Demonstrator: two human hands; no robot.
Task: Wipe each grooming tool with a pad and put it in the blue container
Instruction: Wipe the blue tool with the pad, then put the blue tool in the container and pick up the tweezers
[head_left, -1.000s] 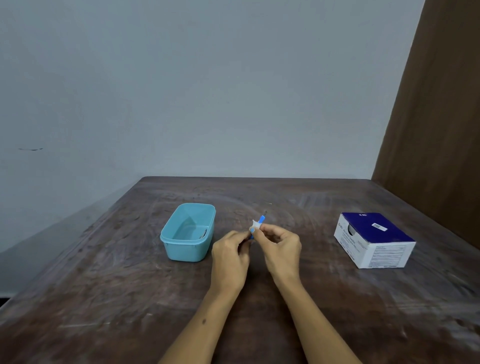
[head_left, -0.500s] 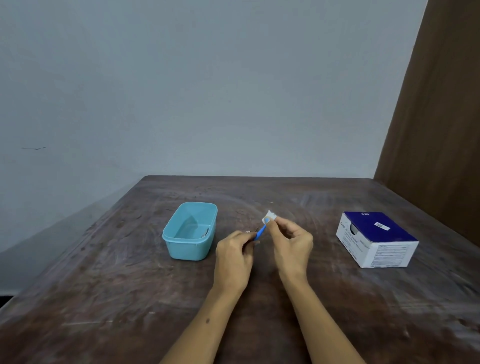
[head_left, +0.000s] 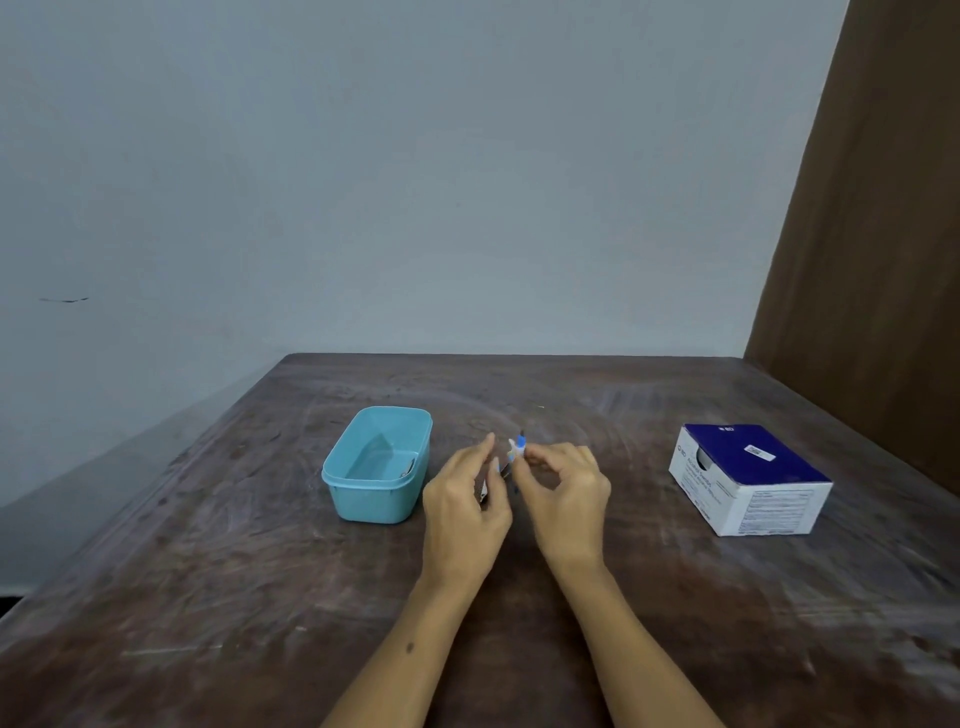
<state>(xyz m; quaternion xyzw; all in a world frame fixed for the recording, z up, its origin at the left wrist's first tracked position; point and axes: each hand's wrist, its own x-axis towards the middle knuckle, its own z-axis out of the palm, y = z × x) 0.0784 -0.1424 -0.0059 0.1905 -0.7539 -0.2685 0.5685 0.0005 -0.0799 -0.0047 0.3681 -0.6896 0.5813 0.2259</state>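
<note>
Slippage is the risk: the right hand pinches a small white pad round the thin blue-handled grooming tool, the left hand holds its lower end, index finger raised, just right of the light-blue plastic container, so a hard wipe could flick the tool onto the worn brown wooden table.

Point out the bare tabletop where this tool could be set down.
Bare table lies between the right hand and the swab box, along the far edge behind the blue container, and left of it. It is crowded between the container and the left hand.
</note>
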